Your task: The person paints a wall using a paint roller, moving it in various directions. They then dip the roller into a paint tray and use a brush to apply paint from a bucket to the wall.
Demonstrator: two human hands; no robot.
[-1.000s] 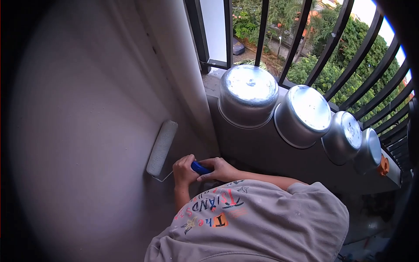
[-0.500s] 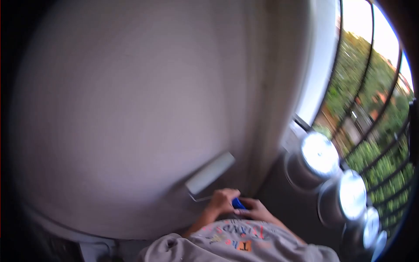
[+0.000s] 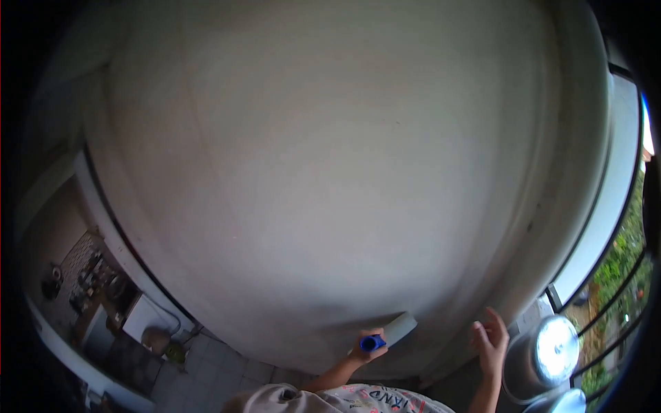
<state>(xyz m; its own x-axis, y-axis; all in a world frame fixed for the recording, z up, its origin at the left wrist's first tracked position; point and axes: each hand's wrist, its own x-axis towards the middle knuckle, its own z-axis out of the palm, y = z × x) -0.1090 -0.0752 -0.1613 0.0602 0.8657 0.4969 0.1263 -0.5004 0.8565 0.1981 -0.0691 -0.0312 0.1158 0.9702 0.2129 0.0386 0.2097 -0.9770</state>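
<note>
A paint roller (image 3: 401, 329) with a pale sleeve lies close to the lower part of the light wall (image 3: 330, 179). My left hand (image 3: 370, 344) is wrapped round its blue handle, whose hollow end faces the camera. My right hand (image 3: 491, 339) is raised off to the right, fingers apart, holding nothing, near the wall's right side. Close beside it stands a shiny metal pot with a bright lid (image 3: 556, 350).
Another metal lid (image 3: 566, 402) shows at the bottom right. Dark window bars (image 3: 616, 278) run along the right, with greenery behind. At the left, a doorway frame (image 3: 124, 234) opens onto a cluttered kitchen counter; floor tiles (image 3: 213, 365) lie below.
My right hand has let go of the blue handle and moved right. The view has swung left, bringing the doorway in. The roller's handle now points toward the camera.
</note>
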